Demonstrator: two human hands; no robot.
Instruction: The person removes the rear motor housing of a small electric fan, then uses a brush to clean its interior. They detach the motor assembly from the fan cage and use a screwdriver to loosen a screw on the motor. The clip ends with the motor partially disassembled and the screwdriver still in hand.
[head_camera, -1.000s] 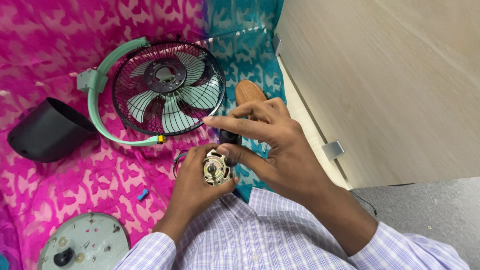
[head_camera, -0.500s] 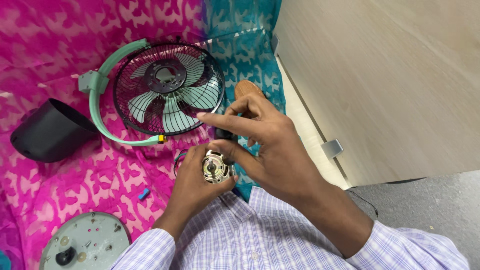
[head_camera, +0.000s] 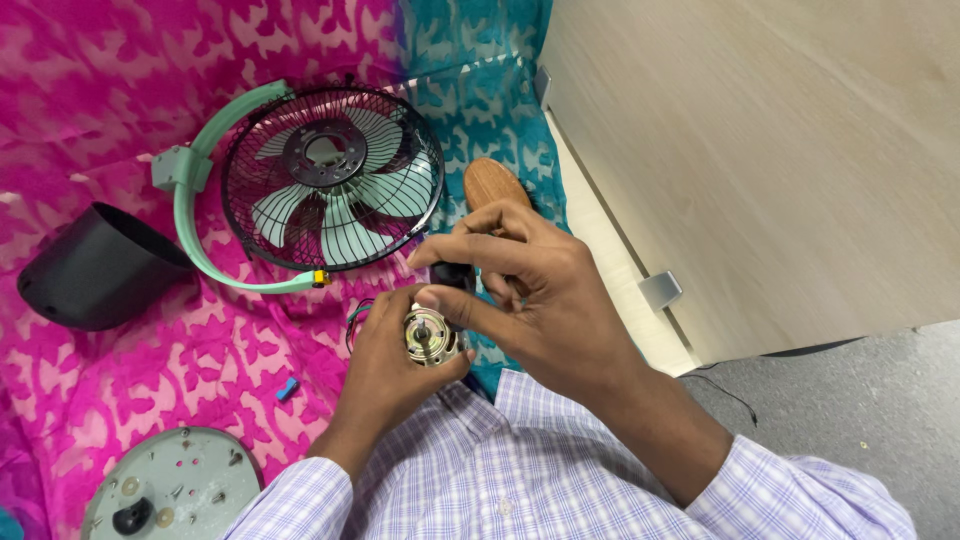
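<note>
A small motor (head_camera: 432, 336) is held clenched in the left hand (head_camera: 385, 372), shaft end up, just above the lap. A black-handled tool (head_camera: 457, 280) is grasped by the right hand (head_camera: 540, 300) and set against the motor's rim. Disassembly is judged well advanced: the caged fan (head_camera: 330, 178) with its mint bracket (head_camera: 190, 215), a black cover (head_camera: 95, 268) and a grey base plate (head_camera: 170, 490) (dotted with screws) are laid apart; the motor itself is not yet opened. The surface is draped in pink and teal cloth (head_camera: 130, 340); a pale wooden panel (head_camera: 760, 150) and grey floor (head_camera: 860, 400) are seen to the right.
</note>
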